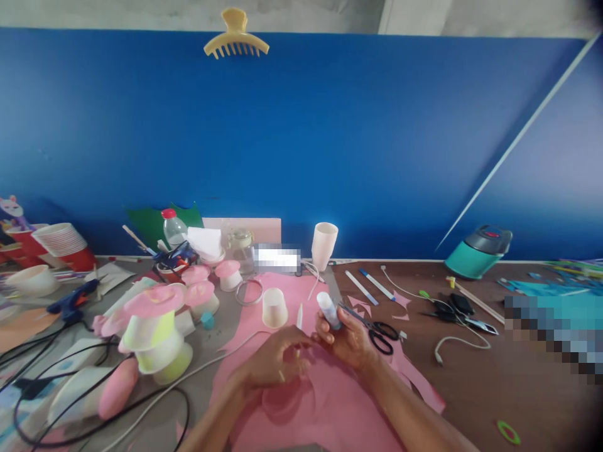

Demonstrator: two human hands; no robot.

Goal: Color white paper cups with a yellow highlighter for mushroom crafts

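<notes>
My right hand (347, 336) is closed around a glue stick (327, 307) with a white top, tilted up over pink paper (348, 402). Close to its fingertips is my left hand (277, 361), palm down with bent fingers. Those fingers are smeared by motion, so whether they hold anything cannot be made out. A round pink shape lies below the left hand, blurred. Just beyond the hands, a white paper cup (274, 307) stands upside down on the paper. Black-handled scissors (381, 333) lie right of my right hand.
Pink-topped cups (155, 314) and a blue glue gun (73, 301) with black cables crowd the left. A stack of white cups (325, 245) stands by the blue partition (301, 138). Markers (377, 284), a white cable (464, 345) and a teal container (478, 254) are on the right.
</notes>
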